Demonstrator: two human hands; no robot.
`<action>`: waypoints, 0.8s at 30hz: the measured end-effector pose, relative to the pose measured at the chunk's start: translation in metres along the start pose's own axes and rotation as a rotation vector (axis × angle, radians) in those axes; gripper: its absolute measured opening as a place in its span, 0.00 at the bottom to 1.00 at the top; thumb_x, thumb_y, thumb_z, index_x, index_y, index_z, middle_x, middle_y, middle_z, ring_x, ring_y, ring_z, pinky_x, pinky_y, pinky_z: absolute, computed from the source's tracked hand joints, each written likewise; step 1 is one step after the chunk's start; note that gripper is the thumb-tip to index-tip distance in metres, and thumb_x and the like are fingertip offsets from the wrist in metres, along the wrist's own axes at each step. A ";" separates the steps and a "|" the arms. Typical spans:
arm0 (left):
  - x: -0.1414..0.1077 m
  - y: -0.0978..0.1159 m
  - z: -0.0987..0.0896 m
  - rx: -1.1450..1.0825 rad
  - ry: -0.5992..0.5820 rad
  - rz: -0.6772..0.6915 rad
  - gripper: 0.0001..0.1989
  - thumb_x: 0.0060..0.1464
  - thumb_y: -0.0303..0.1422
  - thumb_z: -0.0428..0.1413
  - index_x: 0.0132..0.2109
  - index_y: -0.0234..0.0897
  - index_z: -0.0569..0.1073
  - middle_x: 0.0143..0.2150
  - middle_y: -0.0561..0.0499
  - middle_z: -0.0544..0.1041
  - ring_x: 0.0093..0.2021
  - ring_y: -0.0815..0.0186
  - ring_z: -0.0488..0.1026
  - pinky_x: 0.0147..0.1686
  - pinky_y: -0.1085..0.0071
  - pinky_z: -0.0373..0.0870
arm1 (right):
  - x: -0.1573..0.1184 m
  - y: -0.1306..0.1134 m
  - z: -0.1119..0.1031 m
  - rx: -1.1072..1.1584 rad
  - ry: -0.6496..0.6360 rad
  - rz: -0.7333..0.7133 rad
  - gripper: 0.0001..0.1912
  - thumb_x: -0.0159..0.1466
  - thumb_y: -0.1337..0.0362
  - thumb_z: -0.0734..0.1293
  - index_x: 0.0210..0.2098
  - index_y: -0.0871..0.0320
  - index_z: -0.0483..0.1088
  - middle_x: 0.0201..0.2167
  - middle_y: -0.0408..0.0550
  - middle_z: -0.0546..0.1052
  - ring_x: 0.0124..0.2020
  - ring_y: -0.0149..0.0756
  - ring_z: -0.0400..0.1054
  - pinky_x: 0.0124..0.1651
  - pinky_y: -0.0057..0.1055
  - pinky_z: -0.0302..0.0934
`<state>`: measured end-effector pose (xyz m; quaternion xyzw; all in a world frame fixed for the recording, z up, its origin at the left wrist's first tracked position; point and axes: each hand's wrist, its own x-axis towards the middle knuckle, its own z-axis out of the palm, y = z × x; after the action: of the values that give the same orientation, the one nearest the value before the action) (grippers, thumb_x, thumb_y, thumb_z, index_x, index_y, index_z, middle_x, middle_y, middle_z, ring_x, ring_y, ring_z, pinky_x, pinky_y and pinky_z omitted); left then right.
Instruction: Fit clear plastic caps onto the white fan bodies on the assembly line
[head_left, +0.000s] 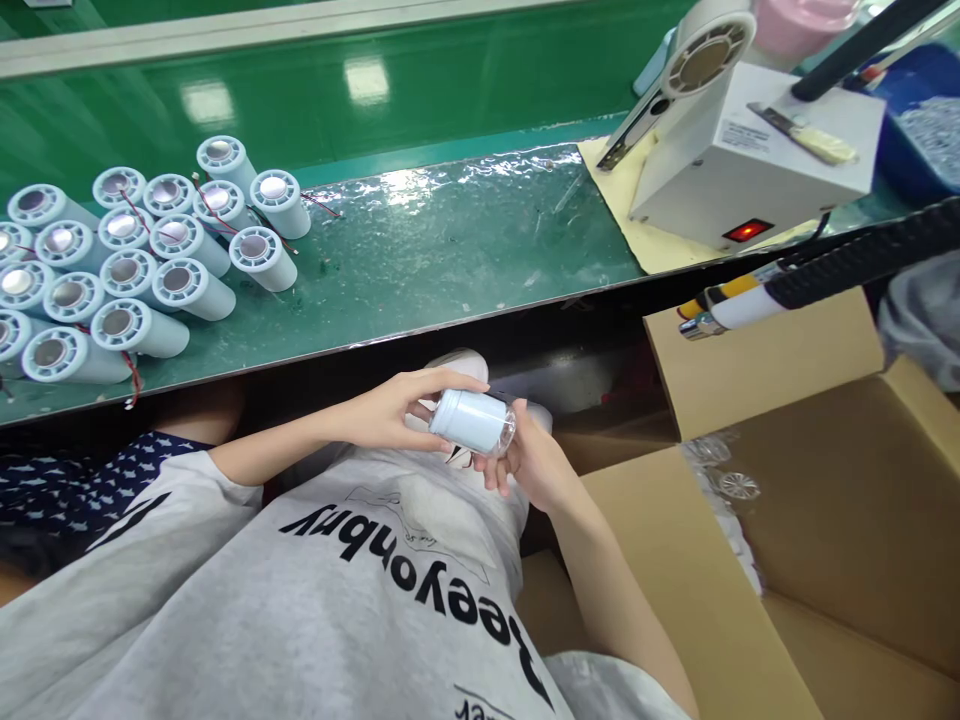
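Above my lap, my left hand is wrapped round a pale blue cylinder, its thumb and fingers along the sides. A clear plastic cap sits at the cylinder's right end. My right hand closes on that cap with thumb and fingertips. Part of the cylinder's left end is hidden by my left fingers. On the green bench at the left stand several similar pale blue cylinders with slotted rims and silvery round centres, some with thin red and dark wires.
At the right of the green bench is a white machine with a lit red switch and a knife on top. Below it, an open cardboard box holds clear plastic parts. A black hose juts in. Someone's patterned clothing shows at left.
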<state>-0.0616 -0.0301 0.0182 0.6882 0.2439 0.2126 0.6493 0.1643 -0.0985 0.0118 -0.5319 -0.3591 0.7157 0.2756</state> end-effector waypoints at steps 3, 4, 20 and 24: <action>-0.001 0.004 0.002 -0.092 0.051 -0.095 0.36 0.53 0.38 0.69 0.67 0.41 0.70 0.62 0.40 0.75 0.52 0.58 0.78 0.43 0.68 0.78 | -0.002 0.009 -0.004 -0.313 0.308 -0.402 0.18 0.70 0.48 0.65 0.49 0.55 0.69 0.41 0.54 0.83 0.34 0.44 0.80 0.35 0.40 0.79; -0.001 0.005 0.002 -0.135 0.055 -0.130 0.37 0.53 0.39 0.69 0.67 0.41 0.69 0.60 0.41 0.75 0.49 0.60 0.79 0.41 0.69 0.78 | -0.003 0.011 -0.006 -0.429 0.368 -0.566 0.15 0.69 0.54 0.68 0.52 0.52 0.69 0.51 0.56 0.81 0.46 0.47 0.80 0.45 0.46 0.79; 0.005 -0.001 -0.002 -0.215 -0.087 -0.097 0.39 0.54 0.33 0.69 0.71 0.50 0.68 0.73 0.43 0.67 0.64 0.54 0.75 0.61 0.58 0.74 | -0.016 0.018 -0.021 -0.106 0.105 -0.383 0.27 0.60 0.50 0.78 0.57 0.47 0.78 0.53 0.49 0.81 0.42 0.46 0.80 0.41 0.43 0.80; 0.006 -0.014 0.008 -0.280 -0.098 -0.190 0.40 0.54 0.33 0.68 0.72 0.47 0.66 0.70 0.41 0.72 0.60 0.56 0.78 0.57 0.61 0.76 | -0.012 0.021 -0.011 -0.076 0.100 -0.323 0.33 0.58 0.45 0.79 0.59 0.49 0.77 0.52 0.51 0.82 0.45 0.48 0.80 0.48 0.43 0.79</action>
<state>-0.0525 -0.0319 0.0037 0.5746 0.2440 0.1484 0.7670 0.1775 -0.1177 -0.0005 -0.5123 -0.4523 0.6207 0.3842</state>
